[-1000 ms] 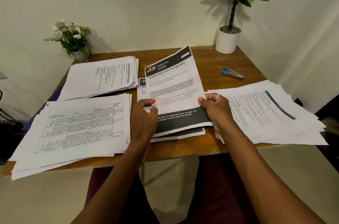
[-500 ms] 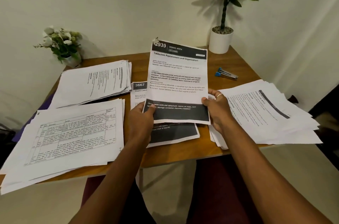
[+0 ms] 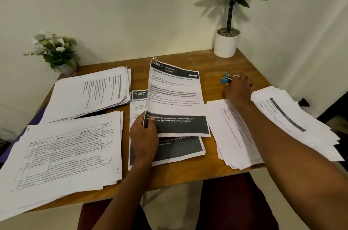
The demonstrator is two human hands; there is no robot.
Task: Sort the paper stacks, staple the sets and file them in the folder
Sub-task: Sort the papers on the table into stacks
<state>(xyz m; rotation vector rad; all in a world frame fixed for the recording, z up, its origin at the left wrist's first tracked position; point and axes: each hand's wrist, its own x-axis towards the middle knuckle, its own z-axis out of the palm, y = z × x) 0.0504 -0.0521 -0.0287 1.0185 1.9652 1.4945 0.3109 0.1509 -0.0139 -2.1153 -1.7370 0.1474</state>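
Pinching a limp printed sheet (image 3: 175, 98), the left hand (image 3: 144, 139) props it up; right hand (image 3: 238, 88) over blue stapler (image 3: 225, 79), grip unclear.

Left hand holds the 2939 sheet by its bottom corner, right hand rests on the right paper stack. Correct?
No. The left hand does hold the 2939 sheet by its bottom corner, but the right hand is past the right paper stack, at the blue stapler behind it. The head view shows it.

Paper set 2939 (image 3: 175, 98) tilted up mid-table, blue stapler (image 3: 225, 80) far right, stacks (image 3: 66, 147) flat
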